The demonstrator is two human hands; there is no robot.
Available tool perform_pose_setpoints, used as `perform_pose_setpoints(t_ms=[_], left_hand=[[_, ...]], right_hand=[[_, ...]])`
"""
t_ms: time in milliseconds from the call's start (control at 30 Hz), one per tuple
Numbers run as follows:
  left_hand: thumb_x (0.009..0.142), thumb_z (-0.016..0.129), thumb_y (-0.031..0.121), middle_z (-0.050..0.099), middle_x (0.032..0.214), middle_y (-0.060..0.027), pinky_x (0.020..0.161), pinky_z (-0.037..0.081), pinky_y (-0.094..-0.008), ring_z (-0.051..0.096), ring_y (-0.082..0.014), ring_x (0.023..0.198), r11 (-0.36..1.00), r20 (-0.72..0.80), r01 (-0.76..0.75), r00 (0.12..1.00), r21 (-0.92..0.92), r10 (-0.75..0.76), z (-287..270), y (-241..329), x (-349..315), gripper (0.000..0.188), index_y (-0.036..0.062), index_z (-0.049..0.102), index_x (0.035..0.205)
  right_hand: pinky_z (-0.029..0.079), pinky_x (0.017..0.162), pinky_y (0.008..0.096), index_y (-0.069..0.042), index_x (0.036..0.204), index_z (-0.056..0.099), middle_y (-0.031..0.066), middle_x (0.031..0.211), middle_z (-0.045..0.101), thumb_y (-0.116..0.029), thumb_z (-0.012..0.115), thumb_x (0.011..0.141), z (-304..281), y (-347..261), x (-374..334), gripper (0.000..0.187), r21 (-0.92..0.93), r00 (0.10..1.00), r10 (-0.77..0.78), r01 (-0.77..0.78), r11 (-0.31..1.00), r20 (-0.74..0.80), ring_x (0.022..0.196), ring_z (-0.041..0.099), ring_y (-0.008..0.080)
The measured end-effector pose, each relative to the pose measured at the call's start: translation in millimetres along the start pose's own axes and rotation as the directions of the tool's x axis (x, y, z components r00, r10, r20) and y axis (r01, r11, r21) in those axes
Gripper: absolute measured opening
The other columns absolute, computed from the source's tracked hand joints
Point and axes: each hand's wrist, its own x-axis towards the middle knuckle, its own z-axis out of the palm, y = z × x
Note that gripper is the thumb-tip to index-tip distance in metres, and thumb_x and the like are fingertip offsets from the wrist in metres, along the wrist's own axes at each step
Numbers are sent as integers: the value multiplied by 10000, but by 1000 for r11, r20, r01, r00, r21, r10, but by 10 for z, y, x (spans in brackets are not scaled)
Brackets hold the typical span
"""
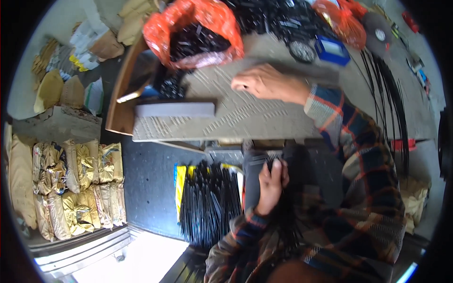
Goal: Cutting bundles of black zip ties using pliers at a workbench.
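My left hand (pixel 271 186) is closed low over my lap. Its fingers wrap round a bundle of thin black strips (pixel 289 221), whose long ends trail down beside my sleeve. Above the worktable (pixel 269 120) is my right hand (pixel 264 84), slightly smeared, with its fingers curled in; whatever it may grip is hidden. A long grey block (pixel 175 110) lies near the table's front edge, left of that hand. Small black parts (pixel 172 88) are heaped beyond the block. An orange plastic bag (pixel 193 33) full of black pieces stands farther back.
A dense stack of long black strips (pixel 210 203) sits below the table to my left. Several wrapped packages (pixel 78 184) line the far left. At the back are a blue box (pixel 332 51), a round dark object (pixel 302 51) and a cap (pixel 376 34). Black strips (pixel 389 89) hang over the table's right side.
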Motion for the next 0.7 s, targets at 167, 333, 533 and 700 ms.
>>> perform_pose_setpoints(t_ms=[167,333,533,700], left_hand=[[978,257,342,525,654,-101,438,379,-234,444,-133,462,978,15,-186,982,-91,188,-166,-78,20,301,58,349,942],[973,282,316,619,868,-215,501,464,-263,589,-208,562,992,60,-124,990,-39,126,107,-143,-110,271,49,325,990],[976,285,279,583,1029,-269,612,516,-309,646,-281,687,997,140,-65,988,-40,70,323,-160,-343,241,46,331,1018],[964,366,224,574,1060,-260,666,535,-353,652,-298,742,988,174,-146,975,46,136,475,-358,-518,208,52,369,1081]], right_hand=[[494,571,385,-124,1207,498,97,1154,482,6,489,791,272,-199,15,436,-76,988,14,-26,997,-155,705,601,269],[513,671,324,-72,1167,522,79,1037,593,-62,539,835,-199,-353,-592,333,374,953,244,-163,913,-180,801,628,197],[454,803,256,6,1049,529,85,927,643,-103,532,891,-576,-927,-1446,192,930,950,308,-150,335,42,942,596,142],[437,812,253,-12,1022,529,77,920,627,-121,533,895,-544,-977,-1879,168,986,962,273,-22,165,-25,961,581,154]])
